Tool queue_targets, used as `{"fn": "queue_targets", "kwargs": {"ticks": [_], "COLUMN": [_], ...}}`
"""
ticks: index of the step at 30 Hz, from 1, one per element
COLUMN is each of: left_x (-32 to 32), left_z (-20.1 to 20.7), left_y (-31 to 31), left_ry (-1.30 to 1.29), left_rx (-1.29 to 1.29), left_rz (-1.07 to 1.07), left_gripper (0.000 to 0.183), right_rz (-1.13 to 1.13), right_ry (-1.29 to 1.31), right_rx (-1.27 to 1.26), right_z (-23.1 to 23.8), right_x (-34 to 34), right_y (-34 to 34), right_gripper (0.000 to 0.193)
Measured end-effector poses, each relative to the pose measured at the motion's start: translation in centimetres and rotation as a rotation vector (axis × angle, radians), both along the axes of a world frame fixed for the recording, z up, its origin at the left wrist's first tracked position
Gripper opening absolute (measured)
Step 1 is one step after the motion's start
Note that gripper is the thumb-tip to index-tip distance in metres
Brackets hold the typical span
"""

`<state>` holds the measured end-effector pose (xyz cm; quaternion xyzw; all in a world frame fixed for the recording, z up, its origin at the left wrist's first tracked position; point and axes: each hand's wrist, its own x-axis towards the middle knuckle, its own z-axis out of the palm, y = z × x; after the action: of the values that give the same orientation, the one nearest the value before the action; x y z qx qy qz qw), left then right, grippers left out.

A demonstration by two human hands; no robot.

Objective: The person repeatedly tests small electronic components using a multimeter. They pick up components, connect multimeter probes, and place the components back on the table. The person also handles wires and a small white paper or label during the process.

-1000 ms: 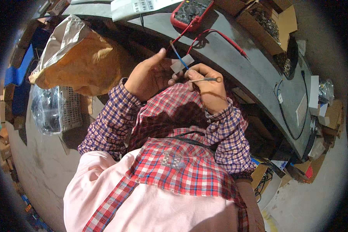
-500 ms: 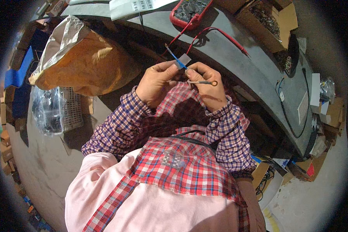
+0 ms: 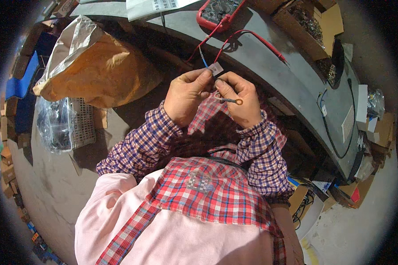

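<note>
Both my hands meet in front of my apron, pinching a thin wire between them. My left hand [image 3: 186, 96] is closed with its thumb on the blue wire [image 3: 204, 62], whose pale end points up and away. A small white label [image 3: 216, 69] sticks out from the wire beside the left thumb. My right hand [image 3: 242, 98] is closed, thumb against forefinger, on the wire just below the label. Across the right hand's fingers lies a short lead ending in a copper-coloured ring terminal [image 3: 239, 101]. The exact pinch points are hidden by the fingers.
Beyond my hands is a grey table [image 3: 269, 51] with a red multimeter [image 3: 217, 13], its red test probe [image 3: 269, 46] and a printed sheet [image 3: 161, 5]. A dark cable [image 3: 326, 119] lies at right. An open sack [image 3: 106, 66] and a white crate [image 3: 81, 121] stand left.
My left hand has shifted slightly right and turned, now covering more of the blue wire. The label has tilted and moved right. The ring terminal has dropped a little, down and left.
</note>
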<state>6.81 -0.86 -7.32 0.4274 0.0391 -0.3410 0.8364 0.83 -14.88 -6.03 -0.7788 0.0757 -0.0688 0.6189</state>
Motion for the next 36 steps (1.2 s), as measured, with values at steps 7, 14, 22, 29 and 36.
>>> {"fn": "queue_targets", "kwargs": {"ticks": [7,14,22,29,36], "left_x": [0.5,0.8,0.6,0.8,4.2], "left_z": [-0.2,-0.3,-0.3,0.5,0.9], "left_y": [0.2,-0.1,-1.1,-0.9,3.2], "left_ry": [0.005,-0.001,-0.030,-0.028,-0.658], "left_rx": [-0.005,-0.040,0.056,0.132,0.249], "left_rz": [-0.059,-0.062,-0.053,-0.097,0.172], "left_gripper": [0.030,0.031,0.027,0.025,0.022], "right_rz": [0.036,0.006,0.017,0.017,0.091], "right_ry": [0.004,-0.029,-0.024,0.038,-0.057], "right_rx": [-0.052,-0.007,-0.079,-0.223,-0.299], "right_z": [-0.2,-0.8,-0.6,1.0,-2.0], "right_x": [0.2,0.5,0.3,-0.3,-5.7], "right_y": [-0.8,-0.9,-0.9,-0.6,-3.5], "right_gripper": [0.018,0.018,0.016,0.015,0.031]}}
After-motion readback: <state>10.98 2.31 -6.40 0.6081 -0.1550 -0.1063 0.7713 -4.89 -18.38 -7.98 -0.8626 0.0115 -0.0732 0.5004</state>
